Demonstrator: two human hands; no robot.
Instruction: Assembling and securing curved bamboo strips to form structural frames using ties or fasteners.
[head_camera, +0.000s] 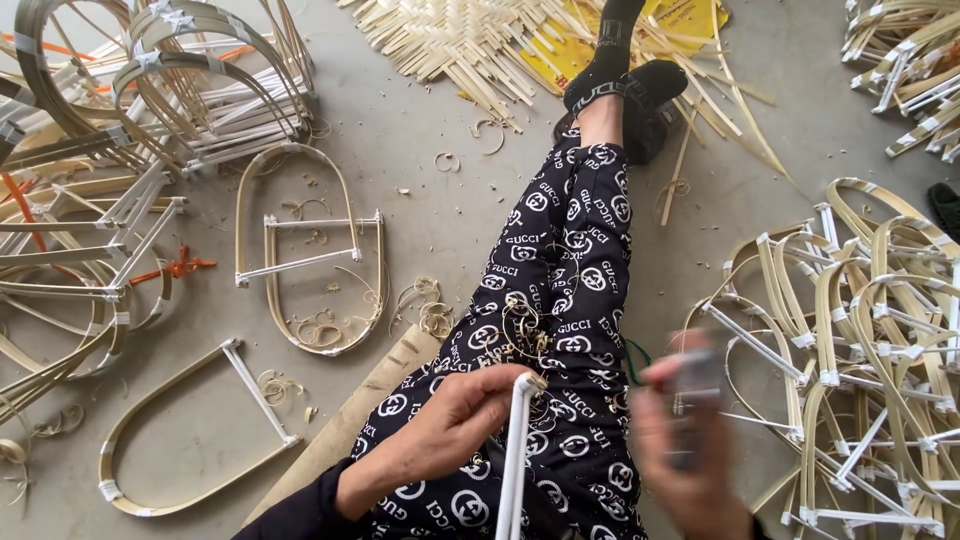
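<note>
My left hand (462, 418) pinches the top end of a white-wrapped bamboo stick (514, 470) that stands upright over my lap. My right hand (685, 440) is blurred with motion and grips a small grey object (693, 385) that I cannot identify. Both hands hover above my outstretched legs in black patterned trousers (565, 290). Curled bamboo shavings (520, 330) lie on my thigh.
Arched bamboo frames with white taped joints lie on the concrete floor: two loose ones (310, 250) (190, 430) at left, a pile (130, 80) at top left and a stack (860, 340) at right. A woven bamboo mat (470, 40) lies ahead. A wooden board (350, 420) rests under my leg.
</note>
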